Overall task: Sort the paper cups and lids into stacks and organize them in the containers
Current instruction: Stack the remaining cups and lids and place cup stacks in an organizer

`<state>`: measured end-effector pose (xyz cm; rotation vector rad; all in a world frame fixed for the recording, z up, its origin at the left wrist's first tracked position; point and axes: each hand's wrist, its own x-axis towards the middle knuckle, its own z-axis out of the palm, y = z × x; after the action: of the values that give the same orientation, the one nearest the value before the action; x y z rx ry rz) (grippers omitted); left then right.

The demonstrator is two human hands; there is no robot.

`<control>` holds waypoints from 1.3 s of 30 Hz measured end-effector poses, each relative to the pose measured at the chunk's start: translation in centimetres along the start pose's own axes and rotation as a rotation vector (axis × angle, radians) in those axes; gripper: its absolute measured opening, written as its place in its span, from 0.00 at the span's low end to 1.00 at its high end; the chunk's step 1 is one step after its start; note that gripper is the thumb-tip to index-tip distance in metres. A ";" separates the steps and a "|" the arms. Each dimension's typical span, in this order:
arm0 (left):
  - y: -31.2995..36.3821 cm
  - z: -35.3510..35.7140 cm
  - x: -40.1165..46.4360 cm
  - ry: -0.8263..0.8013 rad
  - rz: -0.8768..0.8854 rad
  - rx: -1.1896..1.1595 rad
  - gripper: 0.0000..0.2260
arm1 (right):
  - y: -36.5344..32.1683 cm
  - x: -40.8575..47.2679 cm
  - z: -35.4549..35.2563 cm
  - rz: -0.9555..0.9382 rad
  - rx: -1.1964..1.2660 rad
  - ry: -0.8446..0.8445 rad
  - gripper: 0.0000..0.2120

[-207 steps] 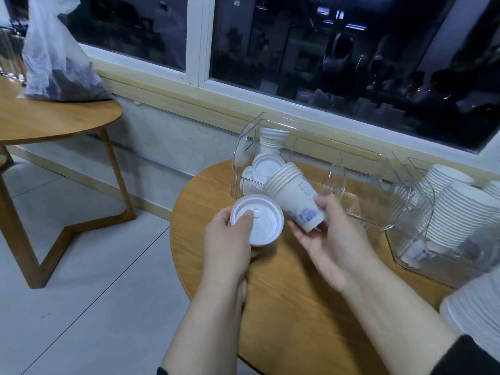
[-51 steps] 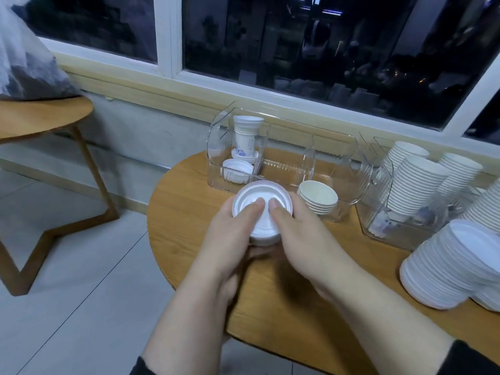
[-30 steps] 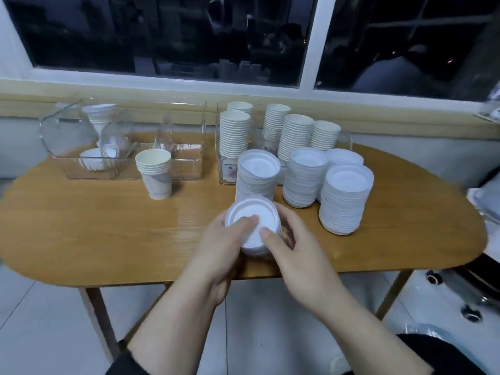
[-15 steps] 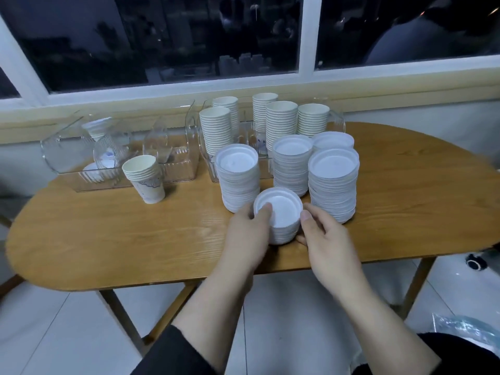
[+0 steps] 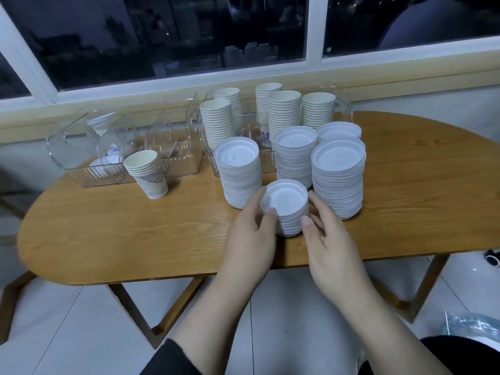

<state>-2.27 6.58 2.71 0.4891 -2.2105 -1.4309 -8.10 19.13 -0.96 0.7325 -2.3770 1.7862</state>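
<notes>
A short stack of white lids [image 5: 285, 209] stands on the wooden table [image 5: 121, 234] near its front edge. My left hand [image 5: 251, 239] holds its left side with the thumb on the rim. My right hand [image 5: 330, 244] cups the right side, thumb and index finger touching it. Three tall lid stacks [image 5: 239, 174] [image 5: 295, 155] [image 5: 336, 180] stand just behind, with a fourth one [image 5: 339, 131] further back. A short stack of paper cups [image 5: 147, 174] stands alone to the left. Tall cup stacks [image 5: 216, 125] fill the right clear container [image 5: 346, 109].
A left clear container [image 5: 67, 158] holds a few lids and an upturned cup. Both containers stand along the window wall. The table's legs and tiled floor show below, with a plastic bag [image 5: 470, 326] on the floor at the lower right.
I turned from the table's left end to the tall stacks, carrying the short lid stack in both hands. It now stands on the table in front of the tall lid stacks.
</notes>
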 end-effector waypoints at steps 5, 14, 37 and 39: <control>-0.7 -0.1 0.4 0.006 0.294 0.560 0.17 | 0.6 0.2 -0.1 0.064 -0.020 -0.025 0.23; -0.2 0.2 2.4 -0.163 0.526 0.830 0.17 | 0.6 0.7 -0.9 0.021 -0.236 -0.056 0.20; -0.9 -1.5 2.5 -0.031 0.508 0.420 0.15 | -1.4 -0.7 -1.0 -0.097 -0.136 0.167 0.16; -0.6 -3.4 2.1 0.070 0.516 0.360 0.14 | -2.8 -1.0 -1.3 -0.148 -0.124 0.198 0.14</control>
<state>-2.08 2.70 3.77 0.0608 -2.3166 -0.7458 -6.34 20.10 1.55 0.6633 -2.2198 1.5602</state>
